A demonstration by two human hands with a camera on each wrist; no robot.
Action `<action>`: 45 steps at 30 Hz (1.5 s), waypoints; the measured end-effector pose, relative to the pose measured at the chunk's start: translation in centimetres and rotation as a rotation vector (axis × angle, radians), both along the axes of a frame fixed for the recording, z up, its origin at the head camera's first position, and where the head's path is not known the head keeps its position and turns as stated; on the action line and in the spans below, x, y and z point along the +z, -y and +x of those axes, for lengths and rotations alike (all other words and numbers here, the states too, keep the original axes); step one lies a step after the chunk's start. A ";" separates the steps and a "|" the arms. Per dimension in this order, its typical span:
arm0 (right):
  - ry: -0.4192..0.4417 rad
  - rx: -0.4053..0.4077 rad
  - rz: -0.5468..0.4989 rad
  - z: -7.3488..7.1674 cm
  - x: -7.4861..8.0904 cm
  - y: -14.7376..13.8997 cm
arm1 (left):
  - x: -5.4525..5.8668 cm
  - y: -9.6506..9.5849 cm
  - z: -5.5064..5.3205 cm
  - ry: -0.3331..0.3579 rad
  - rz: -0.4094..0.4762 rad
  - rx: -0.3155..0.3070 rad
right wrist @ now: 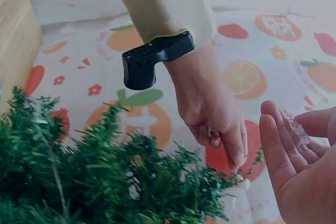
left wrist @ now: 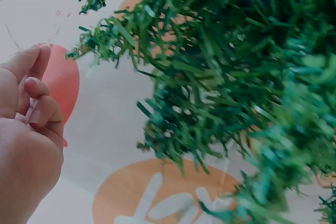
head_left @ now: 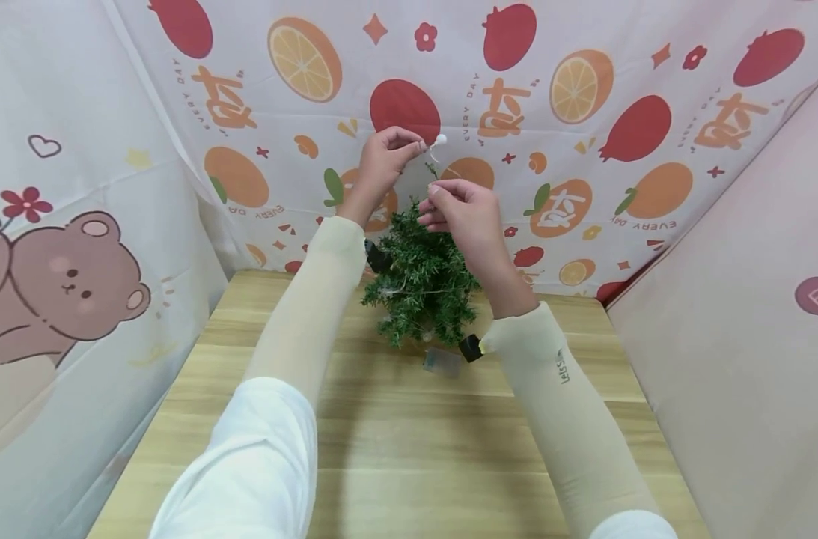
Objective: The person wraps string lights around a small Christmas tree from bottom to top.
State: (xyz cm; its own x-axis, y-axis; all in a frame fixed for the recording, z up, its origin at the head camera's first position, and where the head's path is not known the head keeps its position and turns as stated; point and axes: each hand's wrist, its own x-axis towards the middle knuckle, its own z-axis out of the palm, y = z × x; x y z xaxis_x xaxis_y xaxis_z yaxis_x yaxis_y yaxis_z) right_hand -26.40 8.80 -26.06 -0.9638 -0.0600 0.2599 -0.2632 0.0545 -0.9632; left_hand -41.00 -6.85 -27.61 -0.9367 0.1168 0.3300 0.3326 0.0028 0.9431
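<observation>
A small green artificial Christmas tree (head_left: 418, 273) stands on the table against the back cloth. Beside its thin tip, my left hand (head_left: 384, 161) pinches a thin clear strand with a small white ball (head_left: 441, 140) near the fingertips. The strand is faint and its full run cannot be followed. My right hand (head_left: 474, 217) is just right of the treetop. In the right wrist view, that hand (right wrist: 307, 169) holds a small clear faceted piece (right wrist: 298, 131) between thumb and fingers; its exact kind is unclear. In the left wrist view, branches (left wrist: 210, 66) fill the right side.
The wooden table (head_left: 409, 449) carries a small clear flat packet (head_left: 442, 362) at the tree's foot. A pale strand (right wrist: 55, 177) crosses the branches. Fruit-print cloth (head_left: 355, 45) hangs behind, with cloth walls at both sides. Black wrist cameras (right wrist: 140, 69) are strapped to the wrists.
</observation>
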 end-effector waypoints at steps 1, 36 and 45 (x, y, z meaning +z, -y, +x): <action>-0.001 0.002 0.018 0.1 -0.2 0.3 | -0.3 0.2 0.1 -0.003 0.001 0.007; 0.080 0.089 0.150 1.1 -5.5 3.1 | -6.3 2.9 0.8 0.042 -0.106 0.094; 0.100 0.120 0.154 2.2 -7.4 2.7 | -7.9 3.5 2.0 -0.034 -0.145 0.063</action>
